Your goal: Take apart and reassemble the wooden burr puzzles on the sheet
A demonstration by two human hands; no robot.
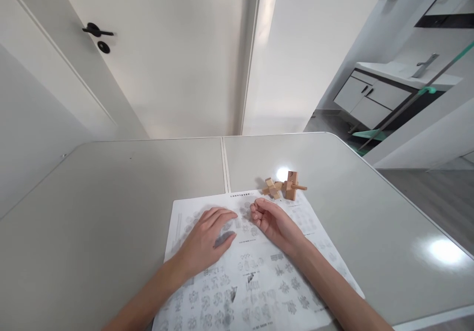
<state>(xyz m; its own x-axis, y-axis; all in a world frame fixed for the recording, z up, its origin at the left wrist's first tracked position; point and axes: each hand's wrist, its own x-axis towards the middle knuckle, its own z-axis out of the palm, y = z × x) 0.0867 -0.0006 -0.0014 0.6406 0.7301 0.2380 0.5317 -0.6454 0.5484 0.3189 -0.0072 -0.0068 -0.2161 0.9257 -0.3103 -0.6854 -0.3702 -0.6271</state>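
Observation:
My left hand [208, 237] rests over a white printed sheet [218, 267]. Its thumb and fingers are apart, and nothing shows between them. To its right lies my right hand [274, 222], its fingers curled in and no object visible in them. Just beyond that hand, at the sheet's far right corner, sit two small wooden assemblies. One is a wooden block piece with a thin peg [292, 185], bearing a dark mark on top; beside it is a cluster of crossed wooden sticks [273, 189]. The sheet carries rows of small grey diagrams and short text lines, partly covered by my forearms.
The grey table [103, 232] has a seam across its middle and a raised light edge. Behind it stands a white door with a black handle [97, 30]. At the far right are a washbasin cabinet [374, 96] and a pole with green fittings [427, 90].

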